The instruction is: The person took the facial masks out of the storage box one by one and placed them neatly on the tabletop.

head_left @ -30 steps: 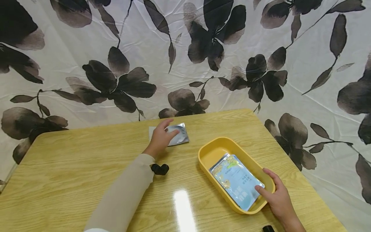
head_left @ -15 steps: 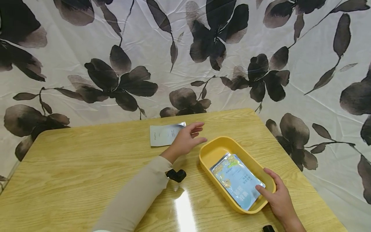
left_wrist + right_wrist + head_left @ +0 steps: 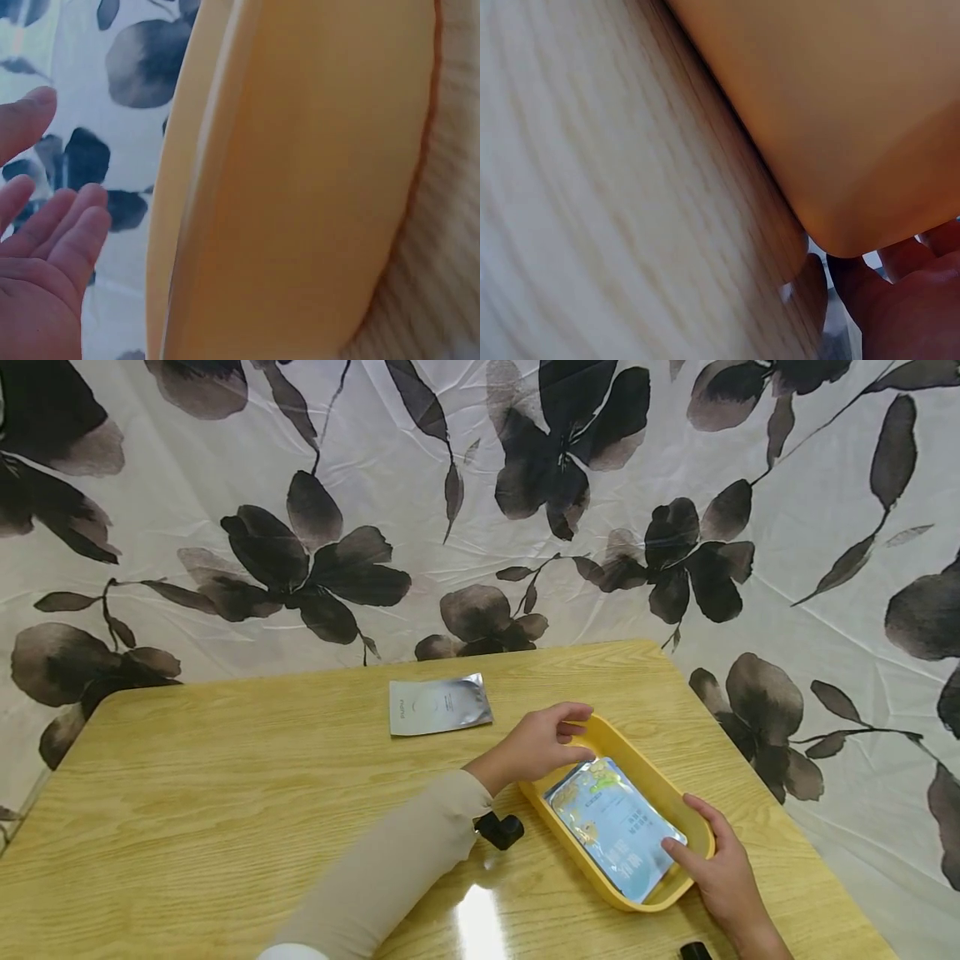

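Observation:
A yellow plastic tray (image 3: 651, 775) with rounded corners sits on the right part of the table in the head view. Inside it lies a shiny light-blue sachet (image 3: 611, 827). My left hand (image 3: 542, 745) hovers over the tray's far-left end with nothing in it; in the left wrist view its fingers (image 3: 79, 251) are spread apart from the thumb. At the tray's near-right corner, my right hand (image 3: 720, 868) grips the rim, thumb over the inside and fingers along the outer wall. The right wrist view shows that outer wall (image 3: 832, 112) close up.
Near the table's back edge lies a flat silver-grey sachet (image 3: 441, 705). The wooden table (image 3: 225, 793) reaches a floral cloth (image 3: 420, 552) hanging behind it. Black camera pieces (image 3: 499, 831) sit at the left wrist.
My left hand has moved right, from above the silver-grey sachet to the tray's far-left end, uncovering that sachet. My right hand and the tray have stayed put.

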Action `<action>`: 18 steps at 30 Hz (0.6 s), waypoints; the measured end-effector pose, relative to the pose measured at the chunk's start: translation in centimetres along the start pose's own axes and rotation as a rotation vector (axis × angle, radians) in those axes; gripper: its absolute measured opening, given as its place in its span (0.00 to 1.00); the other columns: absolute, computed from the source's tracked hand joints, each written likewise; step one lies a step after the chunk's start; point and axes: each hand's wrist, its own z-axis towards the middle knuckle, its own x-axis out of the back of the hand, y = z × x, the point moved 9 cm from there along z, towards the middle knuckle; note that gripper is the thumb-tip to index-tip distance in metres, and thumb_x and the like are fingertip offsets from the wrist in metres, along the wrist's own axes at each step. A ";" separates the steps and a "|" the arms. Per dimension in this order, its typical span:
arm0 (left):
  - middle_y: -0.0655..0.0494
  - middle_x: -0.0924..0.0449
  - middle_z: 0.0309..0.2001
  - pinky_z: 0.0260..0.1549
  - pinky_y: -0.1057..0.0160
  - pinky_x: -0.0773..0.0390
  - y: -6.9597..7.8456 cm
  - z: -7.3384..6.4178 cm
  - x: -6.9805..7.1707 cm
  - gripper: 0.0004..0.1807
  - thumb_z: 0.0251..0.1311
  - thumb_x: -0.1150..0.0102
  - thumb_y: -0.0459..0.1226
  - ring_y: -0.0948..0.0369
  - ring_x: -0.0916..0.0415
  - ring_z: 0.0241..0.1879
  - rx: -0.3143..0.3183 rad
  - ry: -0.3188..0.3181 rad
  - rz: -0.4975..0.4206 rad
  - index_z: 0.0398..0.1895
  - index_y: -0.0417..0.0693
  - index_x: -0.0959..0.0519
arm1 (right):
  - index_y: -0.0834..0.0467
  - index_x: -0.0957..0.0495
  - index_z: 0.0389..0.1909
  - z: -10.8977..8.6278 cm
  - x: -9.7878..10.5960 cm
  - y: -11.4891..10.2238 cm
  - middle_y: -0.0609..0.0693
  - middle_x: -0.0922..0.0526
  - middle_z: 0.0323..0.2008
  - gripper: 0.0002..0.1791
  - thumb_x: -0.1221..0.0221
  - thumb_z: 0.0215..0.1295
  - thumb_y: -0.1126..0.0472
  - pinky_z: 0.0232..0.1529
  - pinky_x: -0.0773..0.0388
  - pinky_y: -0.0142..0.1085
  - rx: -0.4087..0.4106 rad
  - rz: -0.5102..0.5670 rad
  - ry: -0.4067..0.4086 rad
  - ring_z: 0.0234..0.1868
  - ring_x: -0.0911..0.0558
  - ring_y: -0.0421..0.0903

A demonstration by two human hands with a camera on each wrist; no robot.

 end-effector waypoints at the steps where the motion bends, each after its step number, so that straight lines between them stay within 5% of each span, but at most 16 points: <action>1: 0.49 0.30 0.68 0.58 0.67 0.28 0.0 0.1 -0.5 0.34 0.63 0.31 0.36 0.59 0.27 0.62 0.009 -0.020 0.002 0.71 0.43 0.32 | 0.69 0.47 0.73 0.0 0.0 0.0 0.72 0.39 0.65 0.39 0.37 0.66 0.70 0.41 0.19 0.28 -0.002 -0.003 0.001 0.47 0.22 0.30; 7: 0.52 0.30 0.68 0.56 0.69 0.27 -0.7 0.6 -2.7 0.34 0.62 0.30 0.37 0.59 0.27 0.61 0.083 -0.099 0.029 0.70 0.44 0.31 | 0.68 0.46 0.73 -0.1 0.0 -0.1 0.72 0.37 0.64 0.39 0.37 0.66 0.70 0.40 0.20 0.27 -0.013 -0.041 0.009 0.46 0.22 0.30; 15: 0.58 0.29 0.68 0.54 0.69 0.26 -2.1 0.7 -3.4 0.35 0.60 0.29 0.40 0.60 0.26 0.62 0.125 -0.130 0.254 0.70 0.47 0.30 | 0.68 0.46 0.73 -0.2 0.1 -0.1 0.73 0.37 0.65 0.39 0.36 0.66 0.69 0.40 0.20 0.26 -0.012 -0.069 0.012 0.46 0.23 0.28; 18: 0.58 0.30 0.69 0.54 0.67 0.25 -2.5 0.6 -3.5 0.36 0.61 0.29 0.41 0.59 0.27 0.62 0.159 -0.149 0.254 0.71 0.48 0.31 | 0.68 0.46 0.72 -0.1 0.2 -0.1 0.73 0.37 0.64 0.39 0.36 0.66 0.68 0.40 0.20 0.26 -0.012 -0.074 0.016 0.46 0.23 0.28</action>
